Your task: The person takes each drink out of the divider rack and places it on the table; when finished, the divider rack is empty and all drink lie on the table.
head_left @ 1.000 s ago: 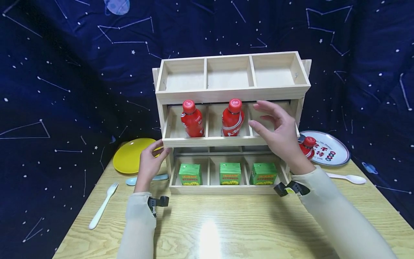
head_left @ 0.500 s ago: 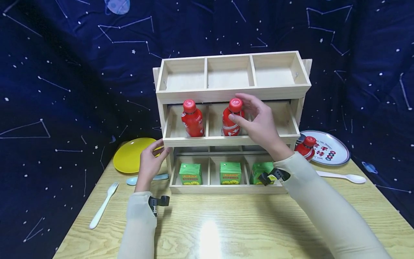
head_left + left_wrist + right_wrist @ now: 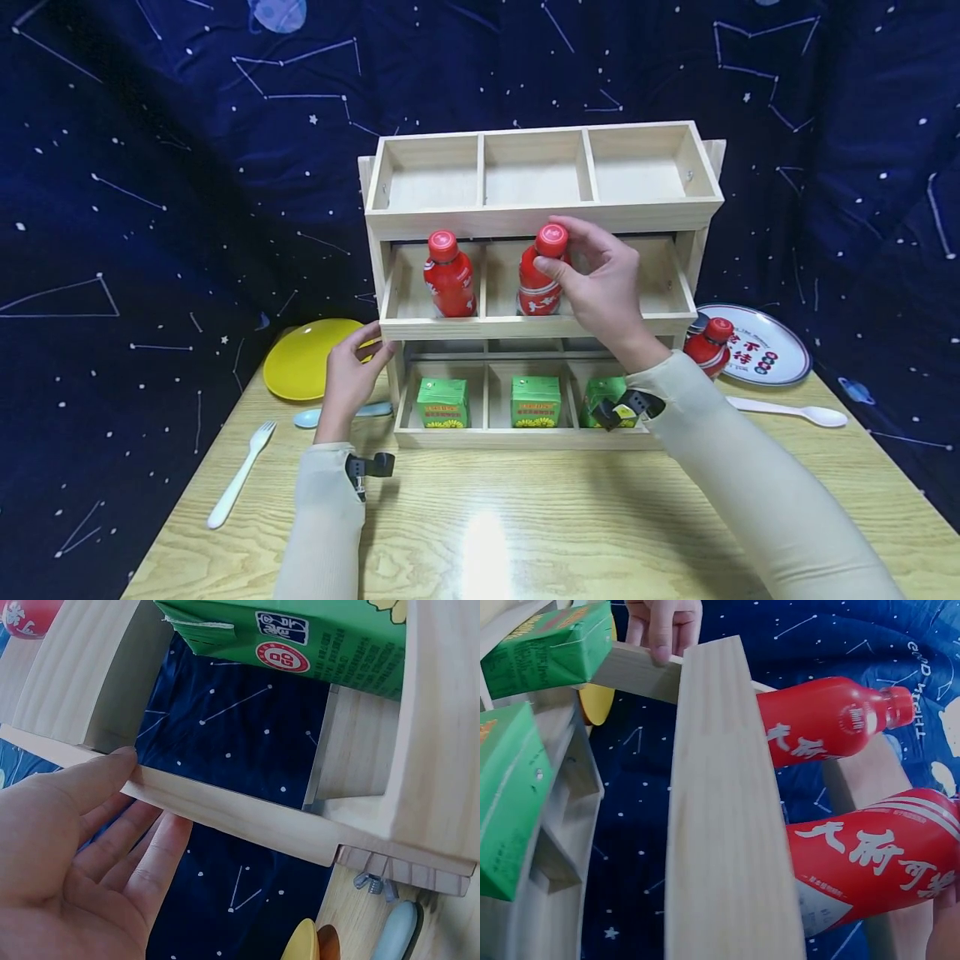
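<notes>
If lifted unevenly, the centre red bottle [image 3: 538, 292] could be knocked against the top tray [image 3: 543, 221] — it is pinched near its neck by the right hand [image 3: 603, 279], whose far contact is largely hidden. It is set in the middle tray's [image 3: 536, 328] centre compartment; the rack's left upright [image 3: 240, 814] is gripped by the left hand [image 3: 354, 371].

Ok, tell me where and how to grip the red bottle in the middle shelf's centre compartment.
The red bottle is probably best pinched at its narrowing shoulder, just under the cap, from the front right, as the right hand does: its base sits behind the front board, and another red bottle stands to its left.
</notes>
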A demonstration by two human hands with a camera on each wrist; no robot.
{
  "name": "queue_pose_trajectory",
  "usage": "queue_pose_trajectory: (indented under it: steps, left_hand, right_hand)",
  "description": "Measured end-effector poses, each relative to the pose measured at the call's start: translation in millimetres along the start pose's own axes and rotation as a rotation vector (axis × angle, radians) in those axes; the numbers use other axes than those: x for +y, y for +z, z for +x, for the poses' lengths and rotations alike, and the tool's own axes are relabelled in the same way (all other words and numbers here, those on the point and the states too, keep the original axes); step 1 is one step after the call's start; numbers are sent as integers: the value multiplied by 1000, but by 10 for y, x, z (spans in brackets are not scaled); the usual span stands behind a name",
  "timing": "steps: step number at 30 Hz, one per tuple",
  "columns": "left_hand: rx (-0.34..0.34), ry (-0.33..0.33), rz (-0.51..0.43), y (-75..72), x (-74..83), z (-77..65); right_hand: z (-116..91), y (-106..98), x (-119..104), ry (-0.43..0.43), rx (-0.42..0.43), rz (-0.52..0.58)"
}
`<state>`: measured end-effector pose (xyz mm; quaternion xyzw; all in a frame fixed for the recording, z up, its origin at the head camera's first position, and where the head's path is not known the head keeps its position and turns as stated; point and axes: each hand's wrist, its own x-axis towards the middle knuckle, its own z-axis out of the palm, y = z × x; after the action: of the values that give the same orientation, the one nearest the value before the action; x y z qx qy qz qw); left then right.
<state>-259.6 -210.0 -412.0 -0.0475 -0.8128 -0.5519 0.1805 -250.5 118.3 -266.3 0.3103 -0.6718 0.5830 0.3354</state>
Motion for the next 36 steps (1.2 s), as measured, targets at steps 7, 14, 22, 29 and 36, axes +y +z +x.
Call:
queue_pose_trajectory:
  steps: [7,14,22,29,36]
  left_hand:
    - [-8,5,-11,-10,7,-1]
    - [-10,0,-15,-13,5,3]
    - [-10,0,-14,-6,0,3]
    - [-7,-5,-7,-18,-12,-1]
    - [-11,-8,1,-15,-8,2]
  right_hand:
    - [74,-78,-72,-79,57,27]
    - [74,-241,-282,-109,59,76]
    - [-73,-509,-455,-29,84,140]
    - [-251,-815,-508,29,110,76]
    - [-457,-1158,-504,89,145,-27]
